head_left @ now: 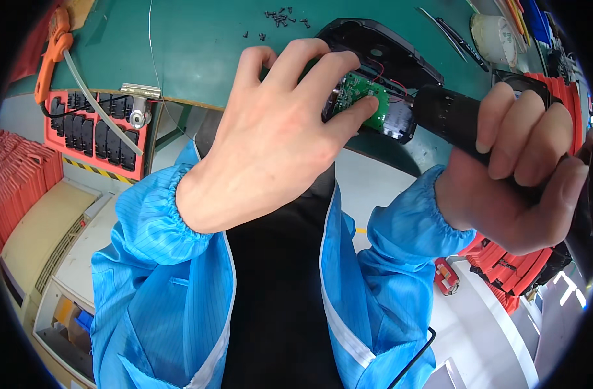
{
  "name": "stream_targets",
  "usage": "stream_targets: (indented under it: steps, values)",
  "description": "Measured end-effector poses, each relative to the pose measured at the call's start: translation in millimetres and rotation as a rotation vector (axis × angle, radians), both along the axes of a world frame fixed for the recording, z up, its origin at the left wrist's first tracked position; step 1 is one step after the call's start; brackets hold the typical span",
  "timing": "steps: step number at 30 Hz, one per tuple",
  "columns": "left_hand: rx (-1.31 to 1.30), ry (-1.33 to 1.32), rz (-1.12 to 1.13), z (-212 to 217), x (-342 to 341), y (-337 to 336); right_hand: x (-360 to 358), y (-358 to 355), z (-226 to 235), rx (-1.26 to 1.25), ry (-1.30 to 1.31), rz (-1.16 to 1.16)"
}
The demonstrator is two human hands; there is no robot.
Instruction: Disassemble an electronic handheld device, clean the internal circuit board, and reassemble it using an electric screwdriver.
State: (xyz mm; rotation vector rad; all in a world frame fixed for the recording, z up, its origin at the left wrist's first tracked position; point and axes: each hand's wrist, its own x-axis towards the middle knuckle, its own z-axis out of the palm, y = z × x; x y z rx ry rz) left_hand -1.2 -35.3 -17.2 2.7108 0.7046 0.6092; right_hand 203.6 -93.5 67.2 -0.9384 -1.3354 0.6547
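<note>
Left hand [277, 123] pressed on green board [364, 97], fingers spread, inside black housing [381, 52] at green bench [199, 45] edge. Right hand [526, 168] clamped round black driver [455, 117], tip at the board. Loose screws [280, 18] behind; red tray [92, 129] hung left, below the bench edge. Open bench between.

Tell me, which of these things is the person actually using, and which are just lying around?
In use: left hand steadying green circuit board in black housing; right hand gripping black electric screwdriver.

Lying about: loose screws, orange tray, orange tool.
</note>
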Motion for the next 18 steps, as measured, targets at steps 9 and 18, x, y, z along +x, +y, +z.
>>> stream_targets:
  steps: [9, 18]
  values:
    - [-0.001, -0.006, 0.0, -2, -1, 1, 1, 6, -10, 0.005, -0.049, -0.059]
    - [-0.011, -0.003, 0.007, 0, 0, -1, 3, 11, -18, 0.017, -0.063, -0.111]
